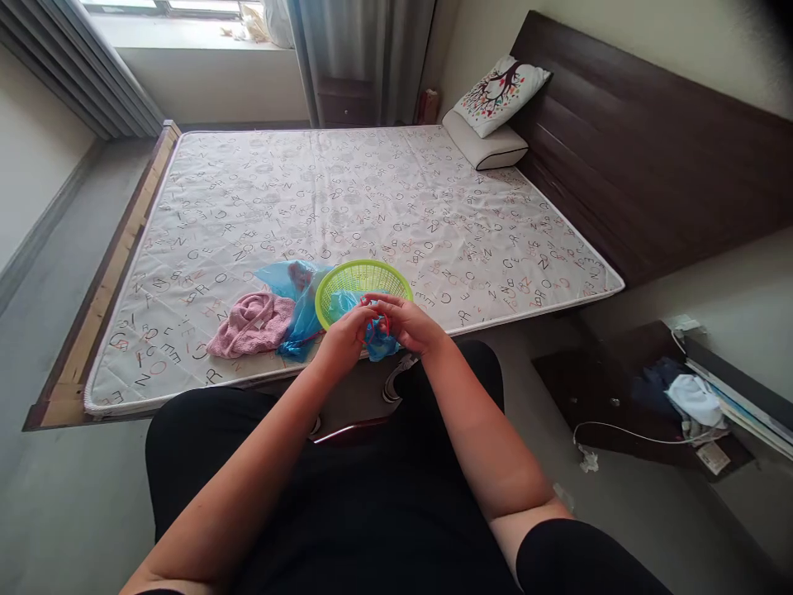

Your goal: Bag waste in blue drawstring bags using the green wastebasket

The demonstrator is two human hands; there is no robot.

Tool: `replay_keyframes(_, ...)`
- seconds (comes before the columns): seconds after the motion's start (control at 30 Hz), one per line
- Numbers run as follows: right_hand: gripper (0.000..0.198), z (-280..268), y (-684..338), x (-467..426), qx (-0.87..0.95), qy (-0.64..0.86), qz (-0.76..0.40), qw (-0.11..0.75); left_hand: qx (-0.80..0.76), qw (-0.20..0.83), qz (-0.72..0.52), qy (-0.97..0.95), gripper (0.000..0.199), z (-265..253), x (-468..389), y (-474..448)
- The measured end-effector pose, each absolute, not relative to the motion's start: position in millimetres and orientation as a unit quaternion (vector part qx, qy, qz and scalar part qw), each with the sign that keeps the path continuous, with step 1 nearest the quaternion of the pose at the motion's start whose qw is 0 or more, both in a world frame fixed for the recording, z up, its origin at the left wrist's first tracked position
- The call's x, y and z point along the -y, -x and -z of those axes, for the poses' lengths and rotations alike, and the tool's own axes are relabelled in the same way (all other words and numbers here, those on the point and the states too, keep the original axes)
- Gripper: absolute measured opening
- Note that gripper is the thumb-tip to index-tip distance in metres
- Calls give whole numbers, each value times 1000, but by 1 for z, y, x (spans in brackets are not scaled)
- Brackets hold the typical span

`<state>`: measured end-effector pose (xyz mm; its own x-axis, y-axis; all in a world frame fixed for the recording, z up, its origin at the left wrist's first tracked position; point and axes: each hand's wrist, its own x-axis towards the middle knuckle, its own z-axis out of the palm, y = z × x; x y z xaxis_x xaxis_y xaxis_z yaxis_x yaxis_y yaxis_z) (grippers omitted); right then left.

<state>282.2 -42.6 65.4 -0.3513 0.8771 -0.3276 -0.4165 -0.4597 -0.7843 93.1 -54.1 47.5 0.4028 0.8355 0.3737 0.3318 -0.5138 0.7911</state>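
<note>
My left hand (344, 337) and my right hand (414, 324) meet over the near edge of the mattress, fingers closed. Between their fingertips runs a thin red cord (385, 324), bent into a loop; its ends are hard to make out. A crumpled blue plastic bag (381, 347) hangs just below the fingers, partly hidden by them. Right behind the hands sits a lime-green plastic basket (364, 266) with more blue plastic in it. Left of the basket lies another blue plastic bag (301, 310) with something dark inside, and beside that a crumpled pink cloth (253, 324).
The mattress (297, 198) stretches out in front, with a dark headboard (625, 140) on the right. Two pillows, the upper one a tree-print pillow (500, 92), lie by it. A dark nightstand (582, 388) with a cable and cloths stands at right.
</note>
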Motion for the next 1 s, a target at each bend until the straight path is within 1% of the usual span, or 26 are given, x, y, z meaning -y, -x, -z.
replay_keyframes(0.1,45,-59,-273,41,234,414,-755,451,-353,307,-359,-808,27,-43,52,-92)
replay_keyframes(0.23,33,-56,-260,42,195,435,-731,488,-342,318,-330,-820,24,-35,50,-90)
replay_keyframes(0.47,35,-60,-259,36,154,482,-658,558,-317,349,-314,-824,26,-36,53,-84)
replay_keyframes(0.57,34,-64,-269,32,130,479,-643,583,-320,373,-351,-797,25,-39,58,-82)
replay_keyframes(0.63,32,-66,-278,29,115,481,-635,593,-339,412,-398,-746,24,-42,60,-80)
replay_keyframes(0.73,29,-67,-292,27,126,491,-604,616,-383,492,-480,-617,25,-45,59,-77)
replay_keyframes(0.83,30,-66,-302,25,165,495,-575,630,-408,562,-521,-497,30,-46,54,-74)
replay_keyframes(0.9,29,-66,-304,25,171,494,-572,632,-416,578,-535,-455,35,-47,52,-73)
replay_keyframes(1.0,26,-65,-304,26,145,492,-566,645,-426,567,-557,-433,38,-48,50,-73)
